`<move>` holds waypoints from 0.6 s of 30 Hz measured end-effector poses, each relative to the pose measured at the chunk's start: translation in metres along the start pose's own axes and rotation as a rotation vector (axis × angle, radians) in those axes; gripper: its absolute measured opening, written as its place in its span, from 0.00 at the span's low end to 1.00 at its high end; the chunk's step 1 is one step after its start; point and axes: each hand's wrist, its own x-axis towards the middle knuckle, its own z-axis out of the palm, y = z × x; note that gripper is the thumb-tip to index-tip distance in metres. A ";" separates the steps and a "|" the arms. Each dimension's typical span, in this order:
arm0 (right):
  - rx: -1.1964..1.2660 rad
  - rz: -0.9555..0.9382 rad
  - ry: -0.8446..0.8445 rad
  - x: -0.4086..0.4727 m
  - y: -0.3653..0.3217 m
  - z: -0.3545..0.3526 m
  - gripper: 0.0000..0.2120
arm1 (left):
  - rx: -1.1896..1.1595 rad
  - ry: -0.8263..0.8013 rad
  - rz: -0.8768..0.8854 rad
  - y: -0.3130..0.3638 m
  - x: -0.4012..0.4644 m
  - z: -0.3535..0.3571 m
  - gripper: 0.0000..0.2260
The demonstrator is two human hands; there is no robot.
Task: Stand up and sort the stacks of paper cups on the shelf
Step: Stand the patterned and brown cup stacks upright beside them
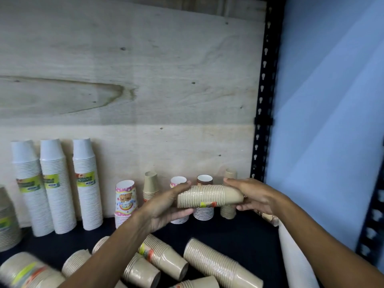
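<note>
While both hands carry one brown stack sideways above the shelf, the scene breaks down like this, big things first

Back board (133,59): pale plywood behind everything, a wall to lean upright stacks against

Shelf (239,231): dark surface; standing stacks along the back, fallen ones in front

White stacks (56,190): three tall ones upright at the left, green labels facing out, already looking sorted

Lying brown stacks (220,265): several on their sides at the front, not yet stood up

Held brown stack (209,196): horizontal in the air, in front of the small upright stacks at the back, rims toward the left hand, base toward the right

Left hand (166,206): closed around the rim end of the held stack, fingers over the top, thumb below

Right hand (251,196): gripping the base end, fingers wrapped on the tapered cup bottom

Small back stacks (204,196): short patterned and brown ones, partly hidden by the hands

Doing it well: my judgement is to keep gentle inward pressure from both ends so the cups do not slide apart, tip it rims down, and set it beside the other brown cups (150,188), clear of the patterned pink stack (125,202)
</note>
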 end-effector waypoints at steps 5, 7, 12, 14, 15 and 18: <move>0.084 -0.126 -0.218 -0.007 -0.008 -0.011 0.18 | 0.065 0.083 -0.132 -0.011 0.010 0.002 0.26; 0.088 -0.141 -0.190 -0.003 -0.010 -0.011 0.21 | 0.218 0.085 -0.166 -0.018 0.014 0.000 0.33; -0.001 -0.216 -0.011 0.008 -0.017 -0.005 0.29 | 0.561 0.161 -0.086 -0.033 0.016 -0.008 0.29; -0.131 -0.236 0.085 0.015 -0.019 -0.005 0.28 | 0.816 0.203 0.036 -0.040 0.017 -0.021 0.26; -0.208 -0.248 0.129 0.019 -0.019 -0.005 0.28 | 1.001 0.207 0.119 -0.045 0.017 -0.029 0.24; -0.373 -0.293 0.208 0.025 -0.020 0.001 0.27 | 1.426 0.226 0.235 -0.058 0.011 -0.045 0.21</move>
